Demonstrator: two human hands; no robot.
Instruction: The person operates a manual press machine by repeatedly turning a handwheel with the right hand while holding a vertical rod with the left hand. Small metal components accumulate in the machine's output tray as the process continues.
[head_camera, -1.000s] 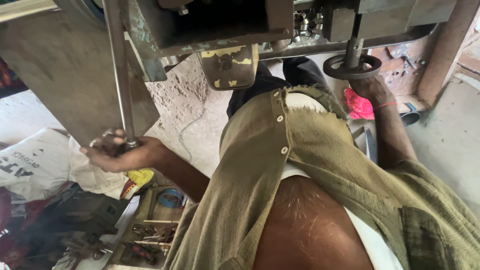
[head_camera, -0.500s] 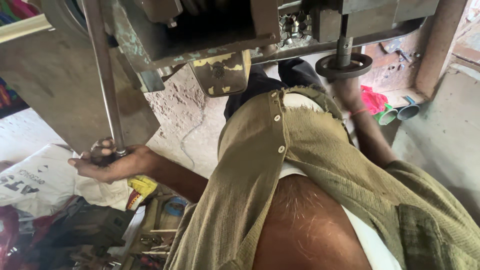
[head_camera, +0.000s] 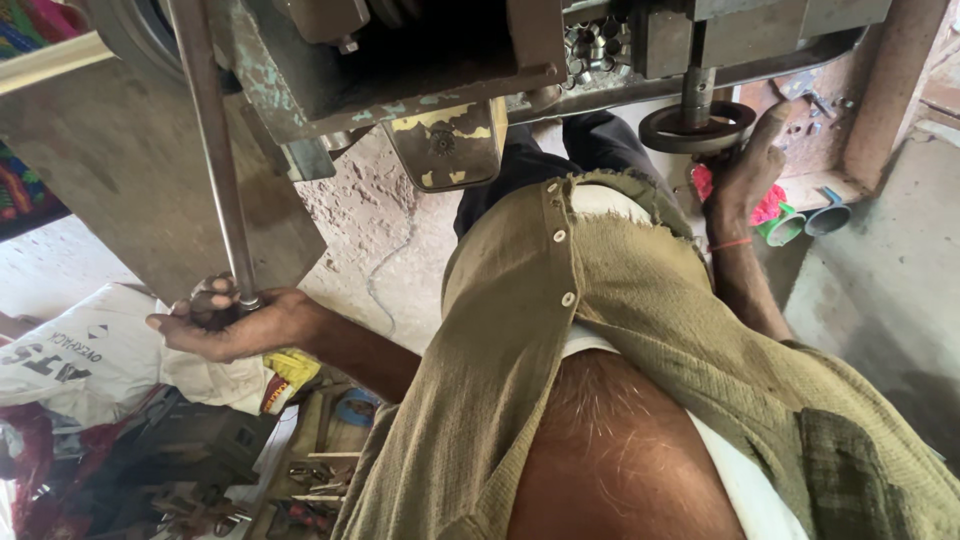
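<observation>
Now my left hand (head_camera: 235, 322) grips the long lever (head_camera: 215, 160); my right hand (head_camera: 745, 165) rests against the handwheel (head_camera: 697, 125), fingers loose.

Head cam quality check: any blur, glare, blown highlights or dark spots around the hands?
Head view: sharp overall, no motion blur on the left hand gripping the metal rod; the right hand at the handwheel is in even daylight. The machine underside falls into deep shadow; the white sack is bright but not clipped. Wide-angle stretch at the edges.
</observation>
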